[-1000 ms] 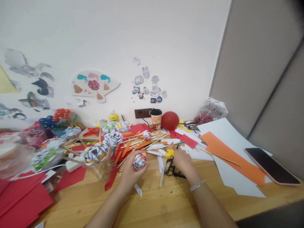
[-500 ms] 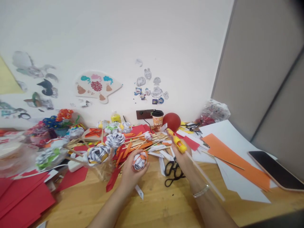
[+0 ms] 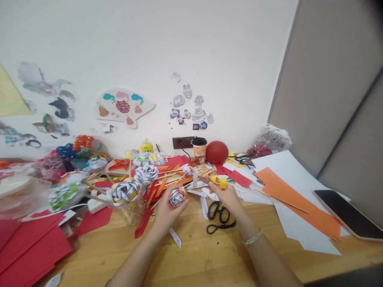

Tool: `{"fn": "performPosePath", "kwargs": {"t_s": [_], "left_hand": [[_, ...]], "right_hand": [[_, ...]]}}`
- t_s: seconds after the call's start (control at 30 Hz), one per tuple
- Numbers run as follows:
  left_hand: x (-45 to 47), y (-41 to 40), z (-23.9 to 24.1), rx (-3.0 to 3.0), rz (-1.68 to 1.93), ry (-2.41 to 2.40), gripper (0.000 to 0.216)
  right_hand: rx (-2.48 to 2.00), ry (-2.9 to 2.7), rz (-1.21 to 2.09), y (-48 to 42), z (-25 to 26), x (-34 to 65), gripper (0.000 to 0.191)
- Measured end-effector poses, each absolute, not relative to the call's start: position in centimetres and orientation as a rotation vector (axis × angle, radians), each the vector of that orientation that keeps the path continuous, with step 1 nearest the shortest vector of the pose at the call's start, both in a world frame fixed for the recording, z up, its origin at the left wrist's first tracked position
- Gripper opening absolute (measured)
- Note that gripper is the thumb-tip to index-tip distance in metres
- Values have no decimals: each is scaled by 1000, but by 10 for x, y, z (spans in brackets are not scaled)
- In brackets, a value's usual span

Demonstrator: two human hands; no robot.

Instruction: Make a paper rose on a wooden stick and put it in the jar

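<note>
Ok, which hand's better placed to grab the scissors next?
Probably the right hand: it is nearer the black scissors, though holding a yellow tool; the left hand holds a paper rose.

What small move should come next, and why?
Probably ease the yellow glue gun, held in the right hand, toward the paper flower: the left hand holds that flower, and the gun's tip points leftward but is apart from it.

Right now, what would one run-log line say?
left hand: holds paper flower | right hand: holds yellow tool | phone: right of orange paper
</note>
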State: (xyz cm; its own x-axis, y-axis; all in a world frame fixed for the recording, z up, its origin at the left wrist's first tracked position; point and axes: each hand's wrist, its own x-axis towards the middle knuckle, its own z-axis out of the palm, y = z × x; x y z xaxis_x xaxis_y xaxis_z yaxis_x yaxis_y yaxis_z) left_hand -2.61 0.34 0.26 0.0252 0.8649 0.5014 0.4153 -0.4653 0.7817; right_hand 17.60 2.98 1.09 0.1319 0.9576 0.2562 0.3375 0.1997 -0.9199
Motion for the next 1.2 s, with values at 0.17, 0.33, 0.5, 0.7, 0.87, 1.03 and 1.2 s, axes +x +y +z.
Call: {"fn": "performPosePath", "kwargs": {"t_s": [0.17, 0.33, 0.5, 0.7, 0.87, 1.03, 1.2], "left_hand": [[-26, 7, -2, 1756, 1250, 1172, 39], [-22, 7, -6, 1855, 1244, 1209, 37], [-22, 9, -9, 1898, 1259, 1234, 38], [-22, 13, -13, 1886, 1288, 1278, 38], [-27, 17, -18, 2043, 1223, 1414, 34], [-36, 19, -17, 2140, 1252, 1554, 36], [-37, 18, -8, 2059, 1361, 1434, 40]], "right_hand": [[-1149, -1448, 989, 28, 6, 170, 45], [-1019, -1385, 1164, 22, 7, 164, 44], [-967, -1386, 1248, 18, 10, 160, 42], [-1170, -1251, 955, 20, 10, 156, 42], [-1262, -1141, 793, 26, 8, 162, 45], [-1228, -1129, 735, 30, 4, 161, 39], [-1064, -1231, 824, 20, 4, 156, 33]]}}
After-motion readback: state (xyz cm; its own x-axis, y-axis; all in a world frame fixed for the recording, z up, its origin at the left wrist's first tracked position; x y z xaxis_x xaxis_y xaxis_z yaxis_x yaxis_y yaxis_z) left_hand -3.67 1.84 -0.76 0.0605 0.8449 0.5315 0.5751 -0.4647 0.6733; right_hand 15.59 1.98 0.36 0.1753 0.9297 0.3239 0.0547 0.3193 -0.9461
